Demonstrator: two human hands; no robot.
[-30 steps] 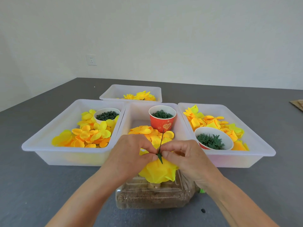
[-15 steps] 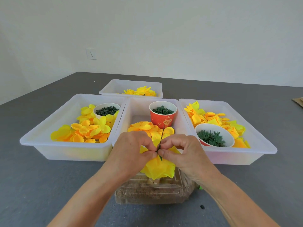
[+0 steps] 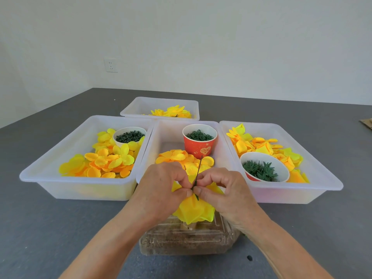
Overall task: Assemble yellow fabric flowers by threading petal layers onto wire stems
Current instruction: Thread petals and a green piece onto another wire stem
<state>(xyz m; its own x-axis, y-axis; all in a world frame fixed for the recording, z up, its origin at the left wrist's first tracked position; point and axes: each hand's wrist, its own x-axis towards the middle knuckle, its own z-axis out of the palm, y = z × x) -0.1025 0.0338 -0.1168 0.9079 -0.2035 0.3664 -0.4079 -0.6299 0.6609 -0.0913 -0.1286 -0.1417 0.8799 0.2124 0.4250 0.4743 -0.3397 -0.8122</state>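
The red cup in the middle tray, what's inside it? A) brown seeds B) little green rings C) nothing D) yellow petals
B: the red cup, standing at the back of the middle tray, is filled to the brim with small dark green rings, while the yellow petals lie outside it on the tray floor.

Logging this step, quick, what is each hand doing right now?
Left hand: closed, pinching the yellow flower at the green wire stem.
Right hand: closed, pinching the same stem.
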